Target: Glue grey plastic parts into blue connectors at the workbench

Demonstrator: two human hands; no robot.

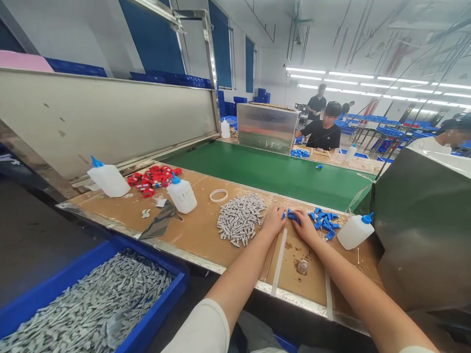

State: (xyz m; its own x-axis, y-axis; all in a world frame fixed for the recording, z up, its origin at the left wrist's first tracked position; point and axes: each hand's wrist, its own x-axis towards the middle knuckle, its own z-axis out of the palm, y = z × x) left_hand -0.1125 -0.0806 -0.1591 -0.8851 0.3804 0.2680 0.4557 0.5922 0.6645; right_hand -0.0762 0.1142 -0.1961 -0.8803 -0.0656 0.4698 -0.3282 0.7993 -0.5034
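My left hand [273, 220] and my right hand [303, 224] meet over the brown worktop [198, 230], fingers pinched together on a small blue plastic part [292, 214] between them. Right of my right hand lies a heap of blue parts [324, 220]. A pile of small grey parts [240, 218] sits just left of my left hand. A white squeeze bottle with a blue cap [355, 230] lies beyond the blue heap.
Two more white bottles [181, 194] [108, 179] and a pile of red parts [154, 179] lie at the left. A blue bin of grey parts [91, 309] stands near me. A green conveyor belt [272, 171] runs behind, where a seated person [324, 130] works.
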